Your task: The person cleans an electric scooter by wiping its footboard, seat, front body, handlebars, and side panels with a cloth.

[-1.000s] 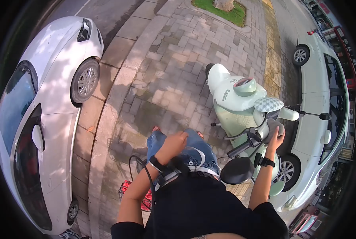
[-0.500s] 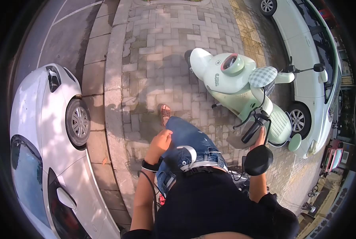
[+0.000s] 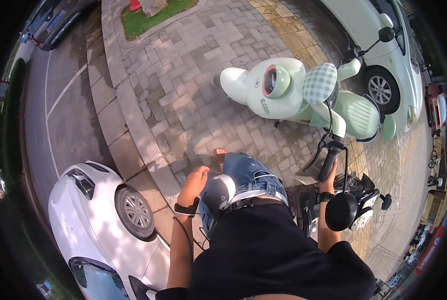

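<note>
My left hand [image 3: 194, 184] hangs beside my jeans [image 3: 251, 172], its fingers curled in and nothing showing from them; a black band circles that wrist. A rounded white-and-grey piece [image 3: 223, 191] overlaps the jeans close to the hand. My right hand [image 3: 329, 179] is low beside the black handlebar grip [image 3: 329, 162] of a pale green scooter [image 3: 283, 90], fingers stretched out and partly hidden behind the grip. A black round mirror [image 3: 341, 211] covers part of my right forearm. The scooter has a checked cover [image 3: 320, 84] at its front.
A white car [image 3: 88, 215] is parked along the kerb [image 3: 138, 120] at left, and another white car [image 3: 383, 60] stands beyond the scooter. Close to my right arm is a dark motorbike [image 3: 361, 197]. Paving bricks [image 3: 193, 75] lead to a grass patch [image 3: 158, 20] with a tree trunk.
The view has swung: the near white car sits lower, while grass, trunk and a dark vehicle appear at the top. The scooter has shifted left, and more of the motorbike shows.
</note>
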{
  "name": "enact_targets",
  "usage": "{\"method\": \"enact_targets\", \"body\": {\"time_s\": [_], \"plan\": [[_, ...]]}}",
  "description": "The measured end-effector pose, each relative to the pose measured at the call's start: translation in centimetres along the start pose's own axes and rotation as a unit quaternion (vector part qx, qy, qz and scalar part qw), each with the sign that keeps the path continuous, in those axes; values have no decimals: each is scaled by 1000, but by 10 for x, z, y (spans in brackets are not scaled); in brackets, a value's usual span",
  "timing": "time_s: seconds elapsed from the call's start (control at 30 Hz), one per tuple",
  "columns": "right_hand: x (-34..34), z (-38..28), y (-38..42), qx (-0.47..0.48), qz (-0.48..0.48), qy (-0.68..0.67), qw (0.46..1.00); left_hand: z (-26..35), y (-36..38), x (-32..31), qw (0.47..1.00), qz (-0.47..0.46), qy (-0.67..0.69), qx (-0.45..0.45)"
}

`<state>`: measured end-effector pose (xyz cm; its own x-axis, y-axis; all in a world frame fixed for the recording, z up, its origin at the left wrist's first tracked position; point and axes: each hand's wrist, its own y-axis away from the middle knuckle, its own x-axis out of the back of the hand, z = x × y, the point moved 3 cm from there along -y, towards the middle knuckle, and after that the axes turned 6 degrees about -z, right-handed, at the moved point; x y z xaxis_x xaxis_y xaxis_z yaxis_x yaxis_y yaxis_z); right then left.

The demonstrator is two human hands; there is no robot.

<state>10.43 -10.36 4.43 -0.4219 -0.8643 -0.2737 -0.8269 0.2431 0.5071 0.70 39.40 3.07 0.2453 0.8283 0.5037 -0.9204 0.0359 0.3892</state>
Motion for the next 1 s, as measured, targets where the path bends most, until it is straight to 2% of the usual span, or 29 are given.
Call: {"method": "enact_targets", "body": {"time_s": [0.07, 0.1, 0.13, 0.17, 0.2, 0.3, 0.33, 0.4, 0.43, 0.47, 0.53, 0.57, 0.6, 0.67, 0.7, 0.73, 0.8, 0.83, 0.87, 0.93, 1.0], "plan": [[7, 23, 27, 148, -37, 98, 983, -9, -21, 25, 999, 23, -35, -4], [78, 73, -9, 109, -15, 113, 987, -16, -29, 33, 999, 18, -34, 0], [59, 77, 16, 141, -38, 298, 943, -22, -40, 43, 999, 15, -34, 0], [38, 88, 21, -117, 104, -57, 986, -25, -50, 52, 999, 6, -34, -12], [40, 110, 27, -95, 69, -120, 986, -29, -58, 58, 1000, 2, -2, -10], [23, 159, 61, -178, 123, -127, 968, -48, -82, 70, 999, -30, 35, -13], [-15, 148, 80, -188, 149, -134, 961, -53, -90, 73, 998, -41, 35, -14], [-80, 127, 108, -52, 89, 47, 994, -56, -109, 85, 996, -80, 45, 3], [-25, 192, 80, -178, 74, -152, 969, -60, -118, 90, 994, -97, 51, -12], [-47, 180, 85, -174, 83, -157, 969, -63, -126, 97, 992, -113, 56, -26], [-154, 125, 96, -297, 155, -360, 871, -53, -152, 138, 990, -132, 23, -46], [-194, 106, 100, -216, 104, -42, 970, -49, -158, 151, 989, -140, -8, -53], [-191, 114, 88, -215, 108, -41, 970, -52, -167, 163, 988, -144, -6, -54], [-186, 138, 52, -260, -78, -89, 958, -59, -190, 187, 990, -128, -22, -59], [-221, 114, 49, -232, -71, -13, 970, -59, -199, 196, 990, -119, -46, -59], [-242, 104, 41, -236, -65, -12, 970, -51, -207, 203, 990, -125, -44, -55], [-276, 87, 24, -146, -106, 116, 977, -28, -222, 216, 958, -107, -250, -94], [-294, 79, 19, -149, -104, 116, 976, -11, -228, 218, 956, -86, -249, -129], [-314, 69, 12, -129, -120, 143, 974, 6, -236, 217, 956, -88, -248, -127], [-350, 55, -5, -82, -155, 185, 967, 43, -252, 205, 969, -98, -169, -148], [-391, 40, -25, -81, -189, 229, 952, 69, -268, 179, 975, -190, 43, -112]]}}
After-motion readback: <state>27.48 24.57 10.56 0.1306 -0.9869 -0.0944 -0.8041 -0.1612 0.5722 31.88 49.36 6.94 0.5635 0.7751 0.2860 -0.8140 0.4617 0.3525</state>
